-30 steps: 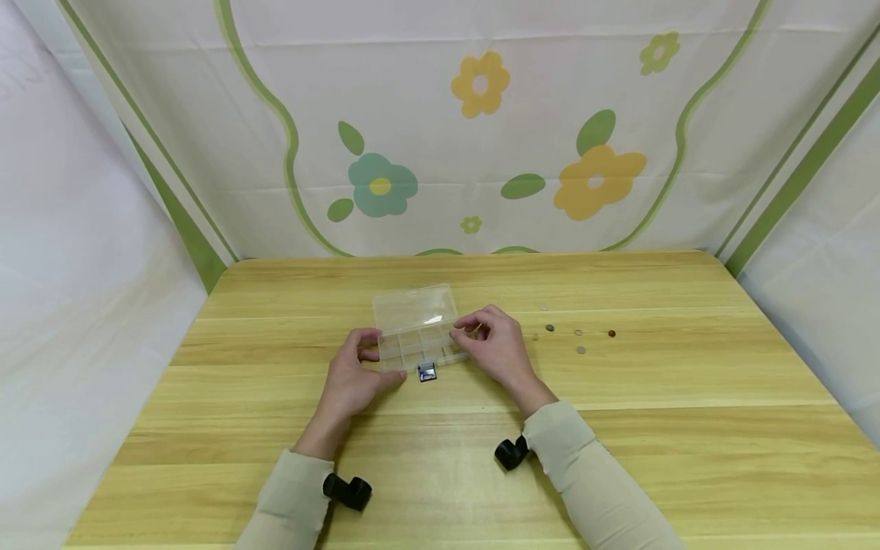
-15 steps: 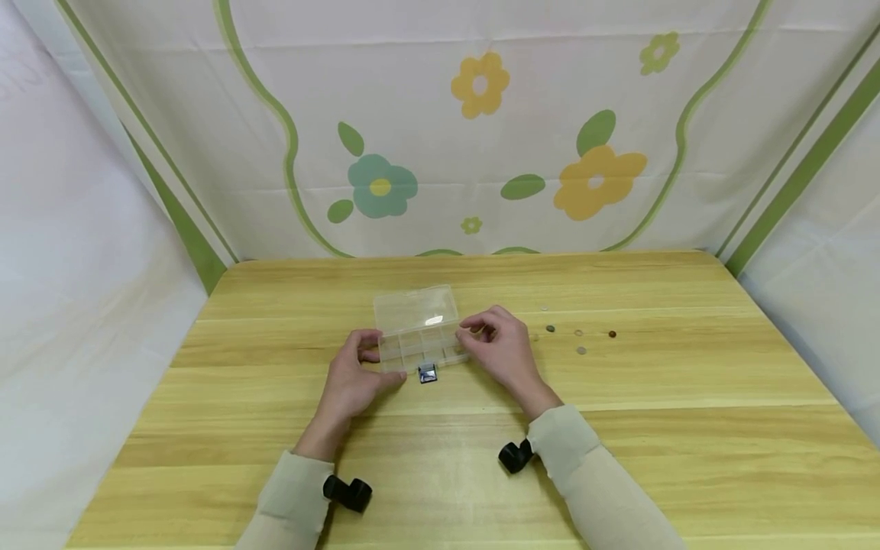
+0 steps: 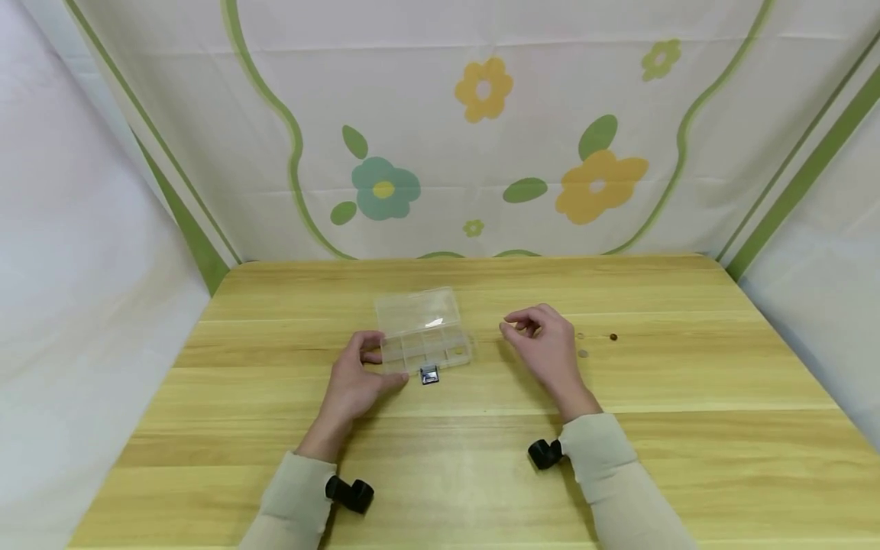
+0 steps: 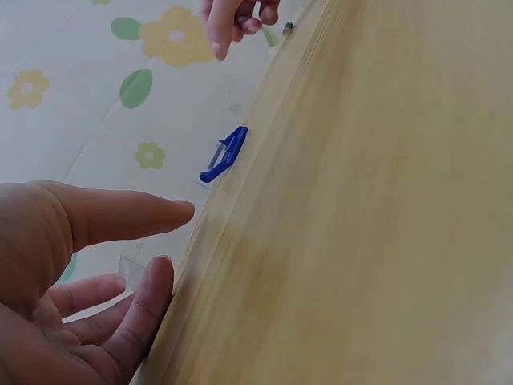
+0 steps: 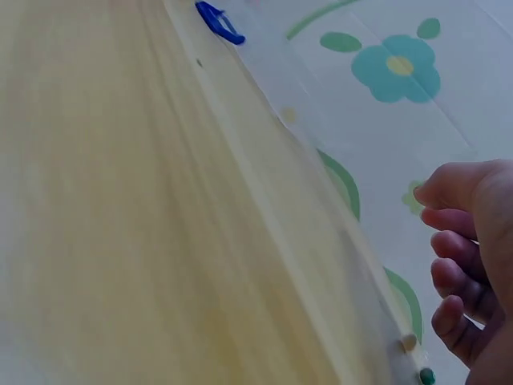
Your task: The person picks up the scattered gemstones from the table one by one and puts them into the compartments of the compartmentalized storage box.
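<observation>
A clear plastic box (image 3: 426,347) with divided compartments lies with its lid (image 3: 417,309) raised at the back. Its blue clasp (image 3: 429,374) hangs at the front edge, seen also in both wrist views. My left hand (image 3: 357,382) holds the box's left end, thumb along the front and fingers at the side. A small yellowish piece (image 3: 459,352) shows in the right-hand compartment. To the right of the box, my right hand (image 3: 543,340) hovers with loosely curled fingers and nothing visible between them.
Beyond the right hand lie a small reddish-brown bead (image 3: 613,337), a greyish disc (image 3: 583,354) and a faint pale ring (image 3: 580,336). A green bead (image 5: 427,375) shows in the right wrist view. A flowered cloth (image 3: 440,153) hangs behind the table (image 3: 454,458).
My right hand has moved right, away from the box and towards the small pieces, partly covering them. The left hand stays at the box. The head view has shifted slightly.
</observation>
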Available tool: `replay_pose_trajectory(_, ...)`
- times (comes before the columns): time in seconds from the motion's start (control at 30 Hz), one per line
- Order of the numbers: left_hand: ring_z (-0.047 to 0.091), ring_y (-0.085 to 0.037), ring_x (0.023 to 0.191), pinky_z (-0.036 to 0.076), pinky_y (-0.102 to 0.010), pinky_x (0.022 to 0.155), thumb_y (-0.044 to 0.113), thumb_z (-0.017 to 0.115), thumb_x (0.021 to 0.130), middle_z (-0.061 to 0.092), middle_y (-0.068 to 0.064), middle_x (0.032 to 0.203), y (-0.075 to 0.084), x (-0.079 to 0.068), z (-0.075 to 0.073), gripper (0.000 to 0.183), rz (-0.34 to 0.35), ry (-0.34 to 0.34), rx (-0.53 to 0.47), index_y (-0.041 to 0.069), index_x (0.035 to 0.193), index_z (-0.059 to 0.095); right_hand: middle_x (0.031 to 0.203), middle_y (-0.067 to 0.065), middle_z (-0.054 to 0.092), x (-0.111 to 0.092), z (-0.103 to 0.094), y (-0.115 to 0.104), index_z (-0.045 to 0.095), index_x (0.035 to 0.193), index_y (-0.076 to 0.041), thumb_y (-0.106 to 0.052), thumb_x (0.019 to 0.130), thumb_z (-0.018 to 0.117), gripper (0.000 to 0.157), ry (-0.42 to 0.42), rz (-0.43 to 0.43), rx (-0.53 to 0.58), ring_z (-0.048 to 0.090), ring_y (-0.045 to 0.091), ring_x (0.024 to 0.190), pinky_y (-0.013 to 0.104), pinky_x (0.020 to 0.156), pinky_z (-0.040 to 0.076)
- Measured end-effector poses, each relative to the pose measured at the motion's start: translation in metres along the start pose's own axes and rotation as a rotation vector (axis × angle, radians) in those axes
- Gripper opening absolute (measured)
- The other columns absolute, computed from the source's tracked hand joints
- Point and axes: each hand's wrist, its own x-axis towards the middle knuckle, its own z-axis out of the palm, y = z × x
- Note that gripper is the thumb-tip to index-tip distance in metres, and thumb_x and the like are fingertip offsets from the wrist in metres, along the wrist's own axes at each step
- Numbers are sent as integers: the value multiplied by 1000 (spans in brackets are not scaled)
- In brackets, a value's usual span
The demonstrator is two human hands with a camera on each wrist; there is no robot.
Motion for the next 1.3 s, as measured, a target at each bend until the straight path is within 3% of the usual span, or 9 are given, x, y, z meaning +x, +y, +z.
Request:
replay_pose_trajectory(0.27,59,-31,128,49,-45,102,11,91,83,60,-12,148,0,0,0,77,2,-4,3,12,150,53,98,6,70,8,-27,19,83,106,-12,-24,98,80,15,7,32,-86,61,17,82,23,70,50)
replay_pose_trajectory(0.57,58,-31,127,48,-41,98,10,92,82,61,-13,147,-1,1,0,77,-3,-8,-7,12,150,54,101,10,71,10,-57,34,83,108,-9,-26,101,76,20,-6,91,-164,62,21,86,23,73,48)
replay_pose_trajectory(0.93,58,-31,126,47,-40,97,9,91,83,60,-13,146,-2,2,0,76,3,-5,-2,11,150,53,115,15,68,11,-65,42,81,114,-7,-29,100,77,26,-42,111,-247,62,27,95,36,81,49)
replay_pose_trajectory(1.3,58,-31,125,47,-41,98,8,90,84,61,-14,146,-1,2,2,75,10,3,9,10,149,54,116,13,66,10,-68,44,82,113,-9,-34,97,81,29,-117,91,-282,57,26,94,36,78,45)
